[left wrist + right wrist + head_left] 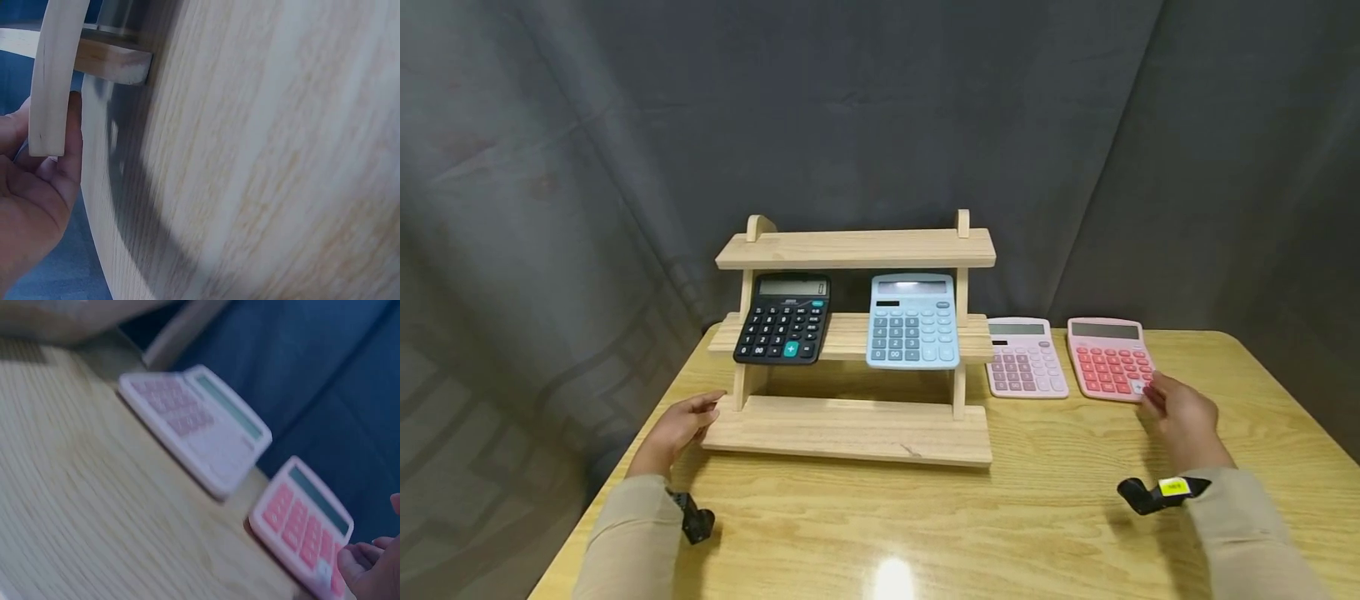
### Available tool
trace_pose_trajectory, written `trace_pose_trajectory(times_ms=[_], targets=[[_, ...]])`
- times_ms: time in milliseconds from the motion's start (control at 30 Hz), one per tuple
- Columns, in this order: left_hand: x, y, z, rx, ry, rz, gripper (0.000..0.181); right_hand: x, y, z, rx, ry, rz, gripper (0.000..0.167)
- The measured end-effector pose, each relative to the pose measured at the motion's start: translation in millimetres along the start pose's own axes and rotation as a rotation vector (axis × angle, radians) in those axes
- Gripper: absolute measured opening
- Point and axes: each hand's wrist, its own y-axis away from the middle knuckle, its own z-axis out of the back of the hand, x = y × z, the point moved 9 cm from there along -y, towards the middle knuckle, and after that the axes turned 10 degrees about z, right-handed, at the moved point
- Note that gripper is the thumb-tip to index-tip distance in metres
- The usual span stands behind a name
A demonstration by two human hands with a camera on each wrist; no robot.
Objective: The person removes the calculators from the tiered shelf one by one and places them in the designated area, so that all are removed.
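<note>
My left hand (679, 429) is at the left end of a three-tier wooden display rack (846, 429). In the left wrist view, my thumb and fingers (73, 134) lie on either side of a board's end (53, 100), gripping it. My right hand (1183, 417) is at the lower right corner of a pink calculator (1105, 358) with coral keys. In the right wrist view, its fingers (357, 559) overlap that corner, with the thumb apart; contact is hard to tell. A pale pink calculator (1037, 367) lies to the left, beside the rack.
A black calculator (782, 321) and a light blue calculator (913, 321) lean on the rack's middle tier. The rack stands on a wooden table (880, 508). Behind hangs a dark grey curtain (865, 108).
</note>
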Motion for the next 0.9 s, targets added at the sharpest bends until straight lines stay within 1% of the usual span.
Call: trace_pose_trajectory(times_ms=[33, 67, 133, 167, 233, 267, 367, 400, 433, 500, 567, 633, 833, 900], targets=[[-0.6, 1.1, 0.0, -0.024, -0.034, 0.047, 0.043, -1, 3.7, -6, 0.035, -0.027, -0.009, 0.022], [-1.0, 0.9, 0.3, -0.032, -0.039, 0.060, 0.042, -2, 5.5, -12, 0.075, -0.049, -0.010, 0.021], [-1.1, 0.7, 0.8, -0.036, -0.038, 0.069, 0.042, -4, 11.2, -22, 0.130, -0.061, -0.023, 0.020], [-1.0, 0.6, 1.0, -0.038, -0.036, 0.070, 0.042, -7, 6.8, -25, 0.165, -0.057, -0.020, 0.025], [-1.8, 1.0, 1.2, -0.039, -0.030, 0.066, 0.042, -8, 16.6, -37, 0.223, -0.062, -0.026, 0.021], [-2.3, 1.3, 0.9, -0.037, -0.030, 0.062, 0.042, -7, 26.5, -46, 0.254, -0.074, -0.031, 0.019], [-4.6, 2.0, -0.5, -0.032, -0.030, 0.051, 0.042, -2, 67.5, -73, 0.342, -0.115, -0.058, 0.005], [-5.3, 2.2, -0.9, -0.031, -0.029, 0.050, 0.042, 0, 81.6, -82, 0.371, -0.139, -0.071, 0.003], [-5.5, 2.2, -1.3, -0.031, -0.028, 0.052, 0.042, 1, 94.7, -90, 0.398, -0.167, -0.089, 0.006], [-5.6, 2.0, -1.4, -0.033, -0.026, 0.058, 0.042, 3, 115.6, -102, 0.456, -0.183, -0.097, 0.012], [-4.7, 1.5, -1.6, -0.032, -0.022, 0.065, 0.042, 2, 129.9, -110, 0.490, -0.191, -0.104, 0.015], [-3.7, 0.9, -1.7, -0.028, -0.024, 0.066, 0.042, -1, 139.6, -116, 0.511, -0.197, -0.116, 0.015], [-1.8, 0.2, -1.4, -0.021, -0.034, 0.060, 0.042, -13, 159.4, -131, 0.578, -0.203, -0.150, 0.010], [-1.4, 0.3, -1.2, -0.021, -0.031, 0.068, 0.042, -17, 165.0, -136, 0.593, -0.193, -0.157, 0.008]])
